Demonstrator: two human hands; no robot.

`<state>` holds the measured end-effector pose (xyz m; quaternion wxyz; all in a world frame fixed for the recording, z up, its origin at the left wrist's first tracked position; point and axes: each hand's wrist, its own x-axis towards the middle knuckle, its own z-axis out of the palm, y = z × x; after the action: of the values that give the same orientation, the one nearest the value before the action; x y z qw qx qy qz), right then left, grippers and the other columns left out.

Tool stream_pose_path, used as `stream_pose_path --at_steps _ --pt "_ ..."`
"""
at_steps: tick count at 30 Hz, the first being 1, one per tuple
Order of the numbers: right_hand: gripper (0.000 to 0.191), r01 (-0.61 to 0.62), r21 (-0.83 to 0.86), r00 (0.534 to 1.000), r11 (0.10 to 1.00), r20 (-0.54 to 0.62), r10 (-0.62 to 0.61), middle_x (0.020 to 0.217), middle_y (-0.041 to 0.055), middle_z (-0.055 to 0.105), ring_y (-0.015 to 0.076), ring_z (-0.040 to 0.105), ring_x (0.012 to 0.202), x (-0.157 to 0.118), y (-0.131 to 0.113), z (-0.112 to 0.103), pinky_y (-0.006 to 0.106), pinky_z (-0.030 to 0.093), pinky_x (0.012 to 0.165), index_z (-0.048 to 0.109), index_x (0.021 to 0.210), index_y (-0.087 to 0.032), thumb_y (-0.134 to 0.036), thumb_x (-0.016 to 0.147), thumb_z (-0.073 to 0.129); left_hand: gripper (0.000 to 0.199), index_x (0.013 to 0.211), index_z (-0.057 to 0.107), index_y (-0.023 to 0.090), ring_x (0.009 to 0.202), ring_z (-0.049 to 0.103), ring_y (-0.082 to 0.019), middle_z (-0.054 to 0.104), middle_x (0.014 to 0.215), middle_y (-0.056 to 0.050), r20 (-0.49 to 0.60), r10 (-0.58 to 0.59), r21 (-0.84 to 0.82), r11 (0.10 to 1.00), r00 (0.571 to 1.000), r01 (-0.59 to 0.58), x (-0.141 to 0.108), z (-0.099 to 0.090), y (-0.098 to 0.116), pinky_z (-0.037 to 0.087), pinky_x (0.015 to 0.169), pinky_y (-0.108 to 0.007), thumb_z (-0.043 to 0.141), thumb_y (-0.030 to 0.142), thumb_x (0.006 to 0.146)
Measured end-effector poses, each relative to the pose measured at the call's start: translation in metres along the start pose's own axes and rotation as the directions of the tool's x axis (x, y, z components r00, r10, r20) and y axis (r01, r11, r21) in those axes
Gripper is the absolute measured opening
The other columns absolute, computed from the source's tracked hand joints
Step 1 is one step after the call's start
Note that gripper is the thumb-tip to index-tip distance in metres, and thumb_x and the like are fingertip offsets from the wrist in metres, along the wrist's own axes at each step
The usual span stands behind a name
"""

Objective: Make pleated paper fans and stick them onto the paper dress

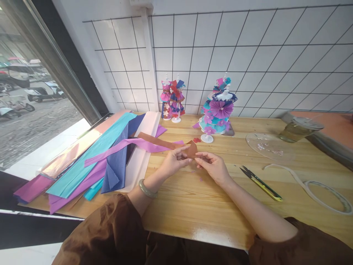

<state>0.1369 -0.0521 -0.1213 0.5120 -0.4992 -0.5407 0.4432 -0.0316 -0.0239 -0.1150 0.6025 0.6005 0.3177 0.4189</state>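
A small piece of brown paper (192, 149) is held up between both hands over the middle of the wooden table. My left hand (177, 159) pinches its left side, and my right hand (209, 163) pinches its lower right edge with thumb and forefinger. A long brown strip (154, 140) stretches leftward behind my left hand; whether it joins the held piece is unclear. Just under it, a purple strip (118, 148) lies across the stacked paper. Behind my hands stands a small dress form (217, 114) in turquoise and purple paper, with a red scrap (196, 140) near its base.
Coloured paper sheets (91, 156) cover the left side of the table. Two more dress forms (177, 101) stand by the tiled wall. Yellow-black snips (261, 183), a white tape roll (328, 197), a clear plate (267, 145) and a glass cup (299, 129) lie right.
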Motion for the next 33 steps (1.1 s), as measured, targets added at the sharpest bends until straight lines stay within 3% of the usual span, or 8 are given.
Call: stream_pose_path --at_steps 6,13,17,22,26,33 --pt "0.038 0.028 -0.039 0.998 0.999 0.052 -0.026 0.078 0.0042 0.062 0.0117 0.059 0.056 0.000 0.004 0.000 0.028 0.051 0.057 0.062 0.098 -0.016 -0.036 0.066 0.067 0.065 0.122 0.047 0.016 0.051 0.038 -0.003 0.045 0.063 0.005 -0.007 -0.002 0.022 1.000 1.000 0.002 0.001 -0.003 -0.005 0.030 0.049 -0.017 0.070 0.028 0.063" --pt "0.039 0.027 -0.091 0.998 0.995 0.066 -0.021 0.080 0.0037 0.063 0.0127 0.061 0.059 -0.004 -0.003 0.003 0.029 0.052 0.058 0.061 0.103 -0.017 -0.034 0.068 0.064 0.059 0.123 0.046 0.015 0.050 0.035 -0.004 0.040 0.056 0.007 0.003 0.085 0.137 0.987 0.996 -0.084 0.002 -0.003 -0.010 0.029 0.050 -0.018 0.064 0.028 0.069" --pt "0.031 0.078 -0.135 0.996 0.988 0.054 -0.071 0.071 0.0026 0.063 0.0137 0.060 0.058 -0.003 -0.001 0.002 0.030 0.051 0.060 0.063 0.098 -0.017 -0.033 0.072 0.061 0.051 0.118 0.052 0.016 0.057 0.045 -0.006 0.050 0.065 0.003 -0.035 0.143 0.235 0.963 0.989 -0.131 0.002 -0.003 -0.013 0.038 0.056 -0.019 0.064 0.028 0.070" --pt "0.022 0.234 -0.222 0.972 0.947 0.062 -0.226 0.089 0.0062 0.062 0.0122 0.058 0.059 -0.002 0.003 -0.002 0.028 0.049 0.057 0.067 0.089 -0.019 -0.032 0.074 0.060 0.034 0.101 0.063 0.015 0.070 0.057 -0.012 0.064 0.083 -0.005 -0.075 0.202 0.402 0.902 0.977 -0.156 -0.001 -0.002 -0.008 0.045 0.065 -0.023 0.063 0.029 0.071" --pt "0.020 0.313 -0.258 0.949 0.914 0.116 -0.293 0.087 0.0062 0.062 0.0153 0.058 0.070 -0.001 0.004 -0.005 0.028 0.047 0.059 0.068 0.092 -0.021 -0.028 0.076 0.058 0.019 0.087 0.068 0.016 0.075 0.060 -0.014 0.068 0.084 -0.006 -0.019 0.201 0.464 0.869 0.979 -0.169 -0.003 -0.001 0.001 0.046 0.067 -0.024 0.058 0.027 0.075" --pt "0.015 0.356 -0.287 0.934 0.889 0.140 -0.328 0.088 0.0063 0.061 0.0167 0.058 0.077 -0.001 0.003 -0.006 0.028 0.047 0.062 0.068 0.087 -0.021 -0.024 0.077 0.057 0.017 0.086 0.068 0.018 0.066 0.059 -0.012 0.069 0.079 -0.003 0.006 0.238 0.545 0.814 0.971 -0.203 -0.003 -0.003 -0.002 0.043 0.061 -0.022 0.055 0.024 0.077"
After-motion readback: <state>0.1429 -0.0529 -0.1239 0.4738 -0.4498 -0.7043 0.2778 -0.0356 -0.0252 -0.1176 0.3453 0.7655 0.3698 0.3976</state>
